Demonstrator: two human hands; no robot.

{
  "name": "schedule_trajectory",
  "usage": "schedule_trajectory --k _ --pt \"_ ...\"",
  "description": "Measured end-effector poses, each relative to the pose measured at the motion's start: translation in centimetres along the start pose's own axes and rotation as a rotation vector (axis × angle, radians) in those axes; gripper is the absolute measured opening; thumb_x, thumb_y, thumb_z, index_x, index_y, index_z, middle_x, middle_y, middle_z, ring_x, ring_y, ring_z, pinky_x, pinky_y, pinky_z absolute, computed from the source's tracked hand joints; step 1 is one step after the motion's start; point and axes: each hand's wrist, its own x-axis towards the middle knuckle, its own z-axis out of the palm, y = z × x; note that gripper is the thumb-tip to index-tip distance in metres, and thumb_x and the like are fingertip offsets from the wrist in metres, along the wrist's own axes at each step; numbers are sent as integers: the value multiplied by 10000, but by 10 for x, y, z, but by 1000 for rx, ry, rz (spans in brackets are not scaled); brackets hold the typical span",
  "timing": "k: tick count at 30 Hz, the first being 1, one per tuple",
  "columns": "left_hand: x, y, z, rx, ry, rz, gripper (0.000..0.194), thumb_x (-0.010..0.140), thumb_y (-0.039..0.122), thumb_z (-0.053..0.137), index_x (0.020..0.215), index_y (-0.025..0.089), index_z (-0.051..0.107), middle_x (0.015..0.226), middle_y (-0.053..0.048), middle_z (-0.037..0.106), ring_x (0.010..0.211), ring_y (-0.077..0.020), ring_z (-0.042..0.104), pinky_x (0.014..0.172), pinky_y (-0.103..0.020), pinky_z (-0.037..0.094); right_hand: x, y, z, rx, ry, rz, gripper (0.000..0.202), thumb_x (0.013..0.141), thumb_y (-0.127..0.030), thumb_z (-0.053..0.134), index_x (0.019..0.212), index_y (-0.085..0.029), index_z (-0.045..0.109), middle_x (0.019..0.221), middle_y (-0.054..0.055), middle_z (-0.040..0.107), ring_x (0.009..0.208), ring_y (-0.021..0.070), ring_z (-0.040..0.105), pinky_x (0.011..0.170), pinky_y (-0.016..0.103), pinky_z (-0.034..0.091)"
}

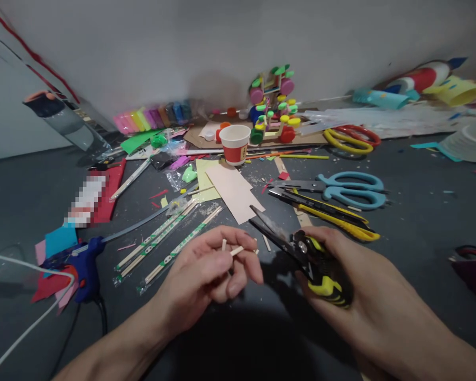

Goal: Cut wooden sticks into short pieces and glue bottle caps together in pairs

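Several short pale wooden stick pieces (237,251) rest between the curled fingers of my left hand (212,270), held palm up near the middle. My right hand (357,286) is wrapped round black and yellow shears (327,272), whose dark blades (275,233) are parted and point up and left, just beyond my left fingertips. Pale pink paper pieces (232,193) lie on the dark table past my hands. Wrapped chopsticks (178,254) lie to the left of my left hand.
A blue glue gun (88,270) with a cable is at left. Blue-handled scissors (353,190) and yellow cutters (349,222) lie right of centre. Behind stand a paper cup (235,145) and a colourful small model (275,111). A bottle (69,127) leans at left.
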Motion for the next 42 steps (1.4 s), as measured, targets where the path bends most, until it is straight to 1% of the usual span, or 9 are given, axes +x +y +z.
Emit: schedule_trajectory --k 3,6,11,14,17,27,31,38,42 --pt "-2 -3 2 51 -34 35 143 883 265 702 1011 203 708 872 -50 778 493 -28 530 425 -144 245 0 1 0 6 5 -13 308 870 -227 540 1176 -232 503 956 33 655 802 174 672 664 261 519" --pt "-4 -6 4 267 62 105 114 941 218 608 925 192 718 786 -35 782 466 -43 545 443 -163 330 -1 1 0 25 -9 -39 333 875 -230 534 1205 -235 490 964 32 649 818 171 672 675 258 523" --pt "-5 -3 3 935 197 485 181 891 84 614 778 183 715 663 19 691 601 -74 595 589 -175 453 -4 -3 -4 42 -47 -105 319 892 -238 503 1210 -238 478 985 44 661 834 187 676 668 279 530" --pt "-6 -1 -1 1093 203 680 159 900 68 610 827 183 693 780 11 706 710 -78 612 652 -166 470 -4 -4 -5 35 -57 -134 318 897 -234 498 1214 -233 469 1005 59 661 837 197 677 664 289 534" --pt "-6 0 -4 1133 170 765 187 901 20 584 859 186 659 831 13 720 743 -78 608 676 -171 476 -3 -5 -5 35 -61 -149 324 896 -241 503 1217 -228 462 1019 72 659 848 211 676 661 299 535" --pt "-4 -1 -7 1125 68 762 181 943 65 539 851 170 655 765 -25 676 690 -124 576 580 -230 442 -3 -5 -2 63 -83 -144 338 861 -202 514 1196 -222 479 949 42 650 762 175 648 629 264 519" --pt "-6 0 -7 1123 45 689 201 953 77 523 871 189 668 765 -17 672 707 -135 581 606 -247 445 -5 -5 -3 56 -105 -133 370 842 -194 525 1206 -227 468 963 45 656 784 186 662 649 272 531" --pt "-8 0 -5 1146 74 700 192 928 64 541 834 187 654 741 -24 641 663 -134 561 579 -248 440 -6 -5 -1 42 -107 -142 313 875 -167 480 1181 -229 468 920 48 660 753 197 666 628 291 519" --pt "-7 -2 -3 1128 190 722 181 876 39 616 795 197 649 702 12 632 638 -108 561 571 -215 431 -6 -5 -1 51 -110 -120 270 897 -191 488 1162 -243 474 899 18 667 747 181 671 622 272 523"
